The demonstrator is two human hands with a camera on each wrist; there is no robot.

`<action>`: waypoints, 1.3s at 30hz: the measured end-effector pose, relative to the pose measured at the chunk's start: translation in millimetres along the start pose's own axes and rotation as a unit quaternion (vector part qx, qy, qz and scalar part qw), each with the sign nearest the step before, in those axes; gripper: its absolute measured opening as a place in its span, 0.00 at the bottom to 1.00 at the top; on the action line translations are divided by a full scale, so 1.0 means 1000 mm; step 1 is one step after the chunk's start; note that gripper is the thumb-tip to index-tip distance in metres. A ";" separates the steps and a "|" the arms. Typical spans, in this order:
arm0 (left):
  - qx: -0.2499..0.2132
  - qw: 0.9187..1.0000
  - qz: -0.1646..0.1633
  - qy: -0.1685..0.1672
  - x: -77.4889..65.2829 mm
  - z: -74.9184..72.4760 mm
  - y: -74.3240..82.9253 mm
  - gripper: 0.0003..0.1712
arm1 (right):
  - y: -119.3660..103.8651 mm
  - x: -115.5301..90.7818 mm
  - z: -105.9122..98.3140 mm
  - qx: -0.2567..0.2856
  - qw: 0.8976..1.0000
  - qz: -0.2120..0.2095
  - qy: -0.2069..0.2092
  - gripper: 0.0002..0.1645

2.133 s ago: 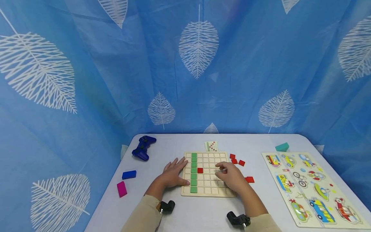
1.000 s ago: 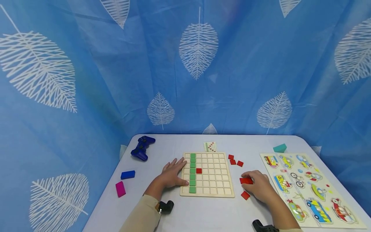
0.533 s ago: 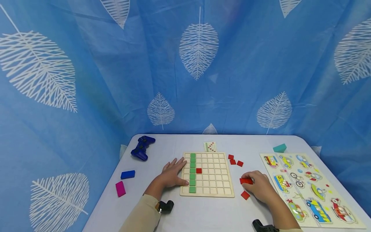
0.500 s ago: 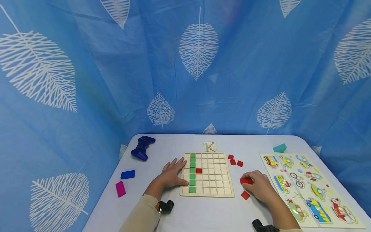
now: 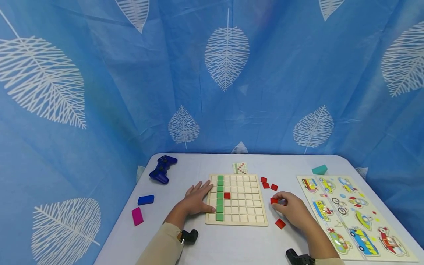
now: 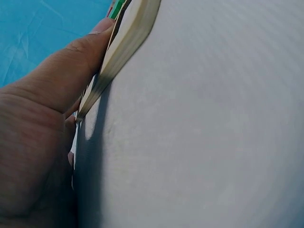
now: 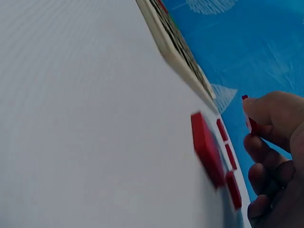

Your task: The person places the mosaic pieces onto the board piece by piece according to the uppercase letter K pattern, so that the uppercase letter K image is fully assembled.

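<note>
A wooden grid board (image 5: 236, 223) lies flat on the table. Green square tiles (image 5: 220, 202) line its second column, with a red square tile (image 5: 227, 195) beside them. My left hand (image 5: 196, 200) rests spread at the board's left edge; in the left wrist view its thumb (image 6: 78, 59) lies over the rim. To the right of the board, my right hand (image 5: 294, 210) pinches another red square tile (image 7: 251, 122) between thumb and forefinger. One loose red tile (image 5: 280, 223) lies just below that hand, and several more (image 5: 266, 185) lie by the board's upper right corner.
A small pattern card (image 5: 240, 168) sits behind the board. On the left are a blue game controller (image 5: 162, 169), a blue block (image 5: 146, 200) and a pink block (image 5: 137, 216). A vehicle puzzle board (image 5: 356, 217) and a teal block (image 5: 319, 169) occupy the right.
The right hand went from over the board to the red tiles at its right, then raised one slightly, pinched in its fingers. The left hand stayed on the board's edge.
</note>
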State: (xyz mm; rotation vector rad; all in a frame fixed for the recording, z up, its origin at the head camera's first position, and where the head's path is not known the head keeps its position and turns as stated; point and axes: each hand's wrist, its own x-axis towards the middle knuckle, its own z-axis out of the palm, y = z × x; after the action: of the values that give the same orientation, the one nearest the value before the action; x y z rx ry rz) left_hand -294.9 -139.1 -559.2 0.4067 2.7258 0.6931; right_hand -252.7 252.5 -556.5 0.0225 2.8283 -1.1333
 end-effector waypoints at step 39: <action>-0.005 1.000 -0.001 -0.001 0.004 0.001 -0.003 0.63 | -0.104 0.066 0.096 -0.009 0.999 -0.046 -0.001 0.14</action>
State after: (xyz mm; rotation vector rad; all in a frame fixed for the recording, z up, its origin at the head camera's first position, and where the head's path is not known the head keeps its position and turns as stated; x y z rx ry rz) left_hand -298.2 -139.7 -562.6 0.4027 2.7198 0.7066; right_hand -315.4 109.7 -560.3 -0.1127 2.8644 -1.1245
